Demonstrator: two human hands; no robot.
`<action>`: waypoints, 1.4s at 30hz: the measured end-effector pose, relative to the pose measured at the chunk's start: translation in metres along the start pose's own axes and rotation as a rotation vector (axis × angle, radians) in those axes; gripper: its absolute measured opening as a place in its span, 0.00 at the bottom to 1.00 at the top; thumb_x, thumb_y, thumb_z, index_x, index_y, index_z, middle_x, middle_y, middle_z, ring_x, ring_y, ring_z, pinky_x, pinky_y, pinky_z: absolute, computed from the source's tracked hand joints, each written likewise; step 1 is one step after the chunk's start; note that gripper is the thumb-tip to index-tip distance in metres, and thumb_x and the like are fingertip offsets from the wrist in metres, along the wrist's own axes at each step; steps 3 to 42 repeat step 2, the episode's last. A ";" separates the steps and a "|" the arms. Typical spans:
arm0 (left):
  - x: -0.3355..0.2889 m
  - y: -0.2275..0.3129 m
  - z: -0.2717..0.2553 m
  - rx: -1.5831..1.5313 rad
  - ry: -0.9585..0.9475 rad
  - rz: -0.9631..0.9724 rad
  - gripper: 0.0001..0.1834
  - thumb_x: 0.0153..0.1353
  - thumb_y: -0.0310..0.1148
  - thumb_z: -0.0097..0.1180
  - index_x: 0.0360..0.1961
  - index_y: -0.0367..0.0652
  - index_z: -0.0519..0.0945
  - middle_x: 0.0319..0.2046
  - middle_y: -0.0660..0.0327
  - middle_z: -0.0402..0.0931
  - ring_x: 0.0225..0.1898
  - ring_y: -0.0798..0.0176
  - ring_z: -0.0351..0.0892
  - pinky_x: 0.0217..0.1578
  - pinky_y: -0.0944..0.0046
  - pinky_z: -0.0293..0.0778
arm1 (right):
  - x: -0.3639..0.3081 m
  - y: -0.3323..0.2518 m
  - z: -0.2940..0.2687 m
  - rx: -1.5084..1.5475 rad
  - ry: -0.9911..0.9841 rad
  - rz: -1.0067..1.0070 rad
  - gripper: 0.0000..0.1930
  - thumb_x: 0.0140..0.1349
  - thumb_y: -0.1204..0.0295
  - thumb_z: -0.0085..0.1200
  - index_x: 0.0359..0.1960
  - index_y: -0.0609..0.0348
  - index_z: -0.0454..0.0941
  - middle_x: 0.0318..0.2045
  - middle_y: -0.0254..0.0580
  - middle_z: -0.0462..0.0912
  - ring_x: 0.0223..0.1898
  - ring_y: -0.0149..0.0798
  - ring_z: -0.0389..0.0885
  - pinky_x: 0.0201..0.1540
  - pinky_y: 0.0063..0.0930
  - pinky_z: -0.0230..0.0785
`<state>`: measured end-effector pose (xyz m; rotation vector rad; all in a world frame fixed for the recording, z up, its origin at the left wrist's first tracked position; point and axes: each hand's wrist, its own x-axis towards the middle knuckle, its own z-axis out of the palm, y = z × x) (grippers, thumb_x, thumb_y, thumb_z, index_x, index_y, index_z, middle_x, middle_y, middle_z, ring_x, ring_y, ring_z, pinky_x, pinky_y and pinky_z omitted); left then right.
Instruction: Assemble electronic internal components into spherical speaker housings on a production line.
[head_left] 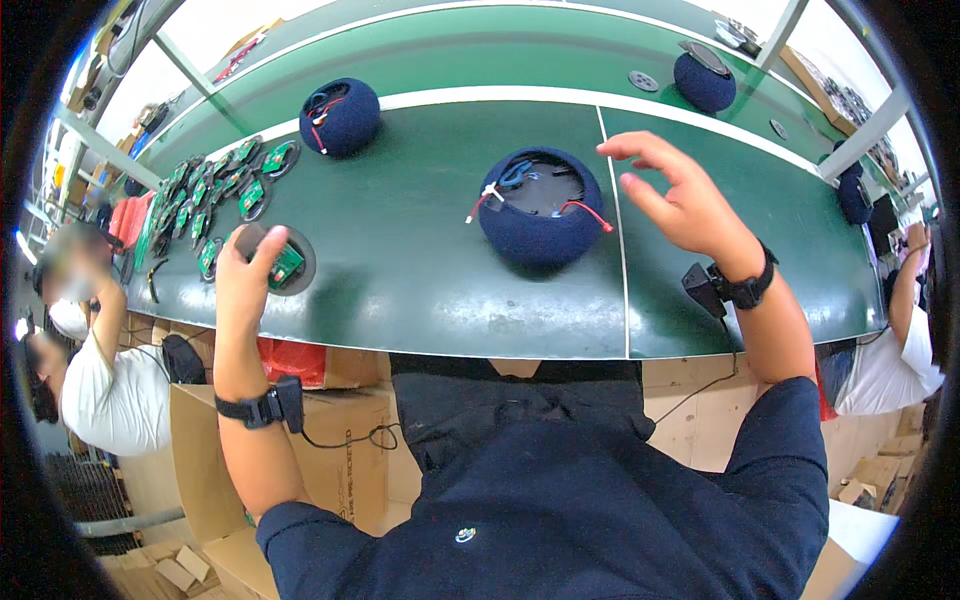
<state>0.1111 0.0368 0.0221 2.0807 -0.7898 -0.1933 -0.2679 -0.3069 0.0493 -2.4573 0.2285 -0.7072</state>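
Note:
My left hand [243, 268] is closed at the table's left side, thumb and fingers gripping a round black disc with a green circuit board [290, 264]. Something dark shows between its fingertips. To the right of my body's middle sits a navy fabric-covered round speaker shell [540, 235], its top open onto a dark hollow. Blue wires, a white connector and red-tipped leads hang about that opening. Just right of the shell, my right hand [680, 195] is raised with thumb and fingers apart, holding nothing.
Many similar circuit-board discs [200, 190] lie piled at the left. Another navy shell [340, 118] with wires stands behind. On the far green belt are a navy shell with a grey disc on top [705, 80] and a loose grey disc [643, 81]. People sit at both sides.

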 end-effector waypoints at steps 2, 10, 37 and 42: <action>-0.013 0.004 0.022 -0.371 0.041 -0.041 0.23 0.62 0.45 0.70 0.46 0.38 0.80 0.36 0.66 0.80 0.37 0.71 0.77 0.42 0.69 0.71 | -0.009 0.009 0.004 0.138 -0.045 0.076 0.16 0.65 0.72 0.59 0.54 0.56 0.81 0.56 0.46 0.80 0.60 0.48 0.77 0.64 0.40 0.67; -0.013 0.004 0.022 -0.371 0.041 -0.041 0.23 0.62 0.45 0.70 0.46 0.38 0.80 0.36 0.66 0.80 0.37 0.71 0.77 0.42 0.69 0.71 | -0.009 0.009 0.004 0.138 -0.045 0.076 0.16 0.65 0.72 0.59 0.54 0.56 0.81 0.56 0.46 0.80 0.60 0.48 0.77 0.64 0.40 0.67; -0.013 0.004 0.022 -0.371 0.041 -0.041 0.23 0.62 0.45 0.70 0.46 0.38 0.80 0.36 0.66 0.80 0.37 0.71 0.77 0.42 0.69 0.71 | -0.009 0.009 0.004 0.138 -0.045 0.076 0.16 0.65 0.72 0.59 0.54 0.56 0.81 0.56 0.46 0.80 0.60 0.48 0.77 0.64 0.40 0.67; -0.013 0.004 0.022 -0.371 0.041 -0.041 0.23 0.62 0.45 0.70 0.46 0.38 0.80 0.36 0.66 0.80 0.37 0.71 0.77 0.42 0.69 0.71 | -0.009 0.009 0.004 0.138 -0.045 0.076 0.16 0.65 0.72 0.59 0.54 0.56 0.81 0.56 0.46 0.80 0.60 0.48 0.77 0.64 0.40 0.67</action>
